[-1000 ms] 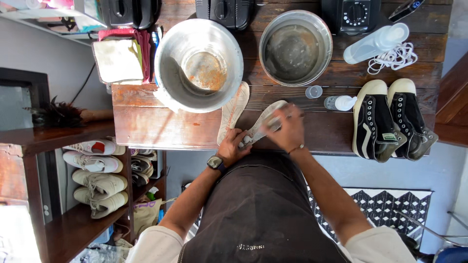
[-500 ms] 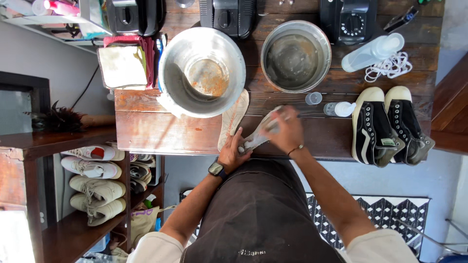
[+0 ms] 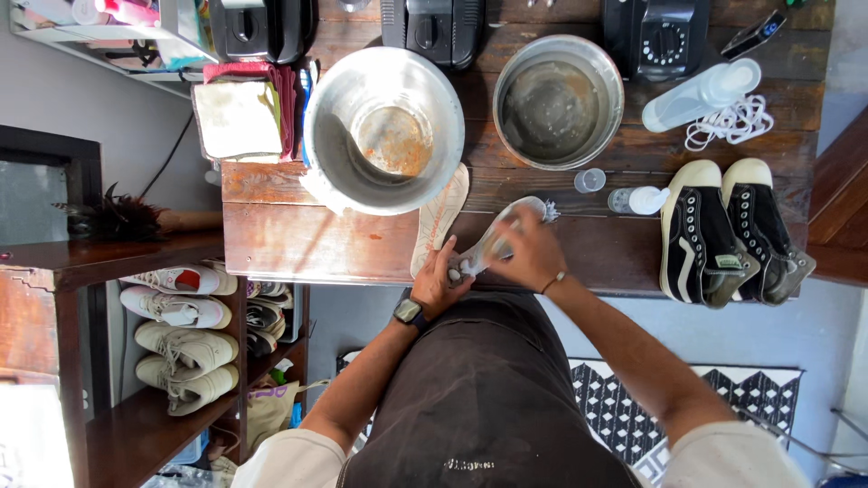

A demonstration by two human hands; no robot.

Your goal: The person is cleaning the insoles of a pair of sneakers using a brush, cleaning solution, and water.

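Note:
My left hand [image 3: 438, 282], with a dark watch on its wrist, grips the near end of a pale shoe insole [image 3: 495, 237] at the front edge of the wooden table [image 3: 307, 242]. My right hand [image 3: 529, 253] lies over the middle of the same insole; whatever it presses there is hidden under the fingers. A second insole [image 3: 441, 215] with a reddish print lies flat just left of them, its far tip against the big metal basin [image 3: 384, 126]. I wear a dark apron.
A second metal bowl [image 3: 559, 101] stands behind my hands. A pair of black sneakers [image 3: 728, 235] sits at the right, with a small bottle [image 3: 636, 200], a cap, a spray bottle [image 3: 698, 96] and white laces. Folded cloths lie at the left, machines along the back, shelves of shoes below.
My right hand has slid a little along the insole while the left keeps its grip. The view has shifted slightly; nothing else on the table moved.

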